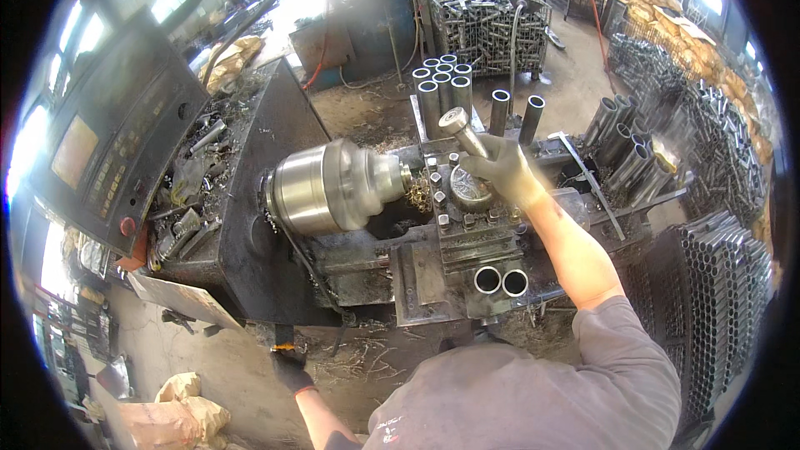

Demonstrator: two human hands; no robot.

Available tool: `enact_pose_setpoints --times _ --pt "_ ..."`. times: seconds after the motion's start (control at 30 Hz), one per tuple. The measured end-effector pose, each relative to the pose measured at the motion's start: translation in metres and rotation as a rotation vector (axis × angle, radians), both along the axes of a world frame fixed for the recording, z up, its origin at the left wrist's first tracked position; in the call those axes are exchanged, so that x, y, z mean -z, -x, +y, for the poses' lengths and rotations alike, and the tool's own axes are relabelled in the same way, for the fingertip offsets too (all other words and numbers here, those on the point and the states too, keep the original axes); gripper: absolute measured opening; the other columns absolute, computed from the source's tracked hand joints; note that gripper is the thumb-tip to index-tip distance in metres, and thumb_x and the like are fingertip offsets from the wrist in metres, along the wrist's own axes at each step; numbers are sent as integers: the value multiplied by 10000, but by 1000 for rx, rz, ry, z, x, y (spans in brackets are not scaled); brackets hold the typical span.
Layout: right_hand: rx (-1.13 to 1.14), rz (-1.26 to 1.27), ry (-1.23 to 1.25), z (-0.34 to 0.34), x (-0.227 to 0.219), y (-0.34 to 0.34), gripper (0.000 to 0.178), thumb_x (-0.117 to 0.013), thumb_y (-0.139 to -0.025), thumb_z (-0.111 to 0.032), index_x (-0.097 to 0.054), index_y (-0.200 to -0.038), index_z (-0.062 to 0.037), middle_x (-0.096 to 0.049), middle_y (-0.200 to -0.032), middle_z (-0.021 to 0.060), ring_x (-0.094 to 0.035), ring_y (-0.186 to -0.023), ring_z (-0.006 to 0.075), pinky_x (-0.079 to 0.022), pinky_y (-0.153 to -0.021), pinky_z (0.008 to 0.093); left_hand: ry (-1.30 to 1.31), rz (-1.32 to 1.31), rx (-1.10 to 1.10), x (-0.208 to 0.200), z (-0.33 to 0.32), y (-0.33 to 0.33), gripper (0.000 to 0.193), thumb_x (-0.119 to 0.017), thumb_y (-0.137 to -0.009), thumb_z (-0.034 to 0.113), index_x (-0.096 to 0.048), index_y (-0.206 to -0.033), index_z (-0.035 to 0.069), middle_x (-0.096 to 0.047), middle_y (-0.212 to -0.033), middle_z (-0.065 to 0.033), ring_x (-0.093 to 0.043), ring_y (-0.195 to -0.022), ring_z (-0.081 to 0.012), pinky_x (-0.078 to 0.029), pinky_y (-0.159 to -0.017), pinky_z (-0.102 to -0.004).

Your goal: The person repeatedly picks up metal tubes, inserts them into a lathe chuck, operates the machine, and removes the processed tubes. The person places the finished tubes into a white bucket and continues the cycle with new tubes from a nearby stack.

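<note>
My right hand (504, 168), in a grey glove, reaches over the lathe's tool post (475, 237). Its fingers are closed on a short steel bar with a thick round head (455, 120), which tilts up and to the left. Just under that hand is a round metal hub (468, 190) ringed by several square-headed bolts. Low on the left, my left hand (292, 369) wears a dark glove with an orange cuff. It is closed by a dark upright piece with an orange band (284, 347); what it grips is hidden. The lathe chuck (321, 187) looks blurred, as if spinning.
Steel tubes (442, 87) stand upright behind the tool post, and two tube pieces (501, 282) sit at its front. More tubes (621, 137) lean at the right. A control panel (112, 146) stands left. Stacked tubes (725, 300) and a wire cage of parts (487, 29) surround the machine.
</note>
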State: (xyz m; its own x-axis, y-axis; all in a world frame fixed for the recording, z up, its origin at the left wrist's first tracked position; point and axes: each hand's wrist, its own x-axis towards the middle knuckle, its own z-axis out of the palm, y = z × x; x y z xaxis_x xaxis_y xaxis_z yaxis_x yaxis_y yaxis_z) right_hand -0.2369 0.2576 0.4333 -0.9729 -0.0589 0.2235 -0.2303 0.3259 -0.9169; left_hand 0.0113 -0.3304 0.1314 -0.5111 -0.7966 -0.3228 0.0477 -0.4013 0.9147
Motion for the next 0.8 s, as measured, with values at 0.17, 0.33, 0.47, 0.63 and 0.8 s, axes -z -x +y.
enact_pose_setpoints --times 0.17,0.33,0.47,0.63,0.8 --pt "-21 -33 -7 5 -10 -18 403 -797 -908 -338 -763 -1133 -6 -714 -850 19 -617 -768 82 -498 -699 296 141 -44 443 -46 148 38 406 -592 -1074 406 -666 -1291 70 -688 -1099 -56 -650 -998 -194 -543 -857 -374" --pt "-68 -54 37 9 -8 -23 371 -792 -898 -341 -762 -1096 -28 -699 -810 6 -619 -711 69 -492 -628 276 799 -96 1136 -126 299 157 687 -762 -978 264 -470 -1548 13 -653 -1378 -168 -627 -1241 -256 -478 -1108 -404" --pt "-155 -10 183 11 2 -23 308 -792 -912 -270 -768 -1110 -36 -687 -794 -13 -626 -692 58 -506 -606 262 370 177 1302 -148 350 242 805 -794 -953 264 -399 -1619 46 -620 -1462 -128 -598 -1314 -260 -467 -1138 -411" --pt "-224 -53 275 16 11 -25 379 -822 -881 -150 -752 -1202 39 -729 -970 3 -629 -833 67 -522 -748 254 35 398 1188 -106 371 281 693 -787 -955 216 -493 -1561 51 -626 -1463 -105 -594 -1325 -218 -480 -1127 -398" --pt "-228 -63 276 18 10 -27 390 -828 -879 -145 -750 -1213 42 -724 -965 1 -625 -837 57 -524 -743 250 462 150 724 -112 371 252 195 -750 -971 174 -699 -1050 3 -701 -922 -27 -620 -820 -140 -515 -766 -329"
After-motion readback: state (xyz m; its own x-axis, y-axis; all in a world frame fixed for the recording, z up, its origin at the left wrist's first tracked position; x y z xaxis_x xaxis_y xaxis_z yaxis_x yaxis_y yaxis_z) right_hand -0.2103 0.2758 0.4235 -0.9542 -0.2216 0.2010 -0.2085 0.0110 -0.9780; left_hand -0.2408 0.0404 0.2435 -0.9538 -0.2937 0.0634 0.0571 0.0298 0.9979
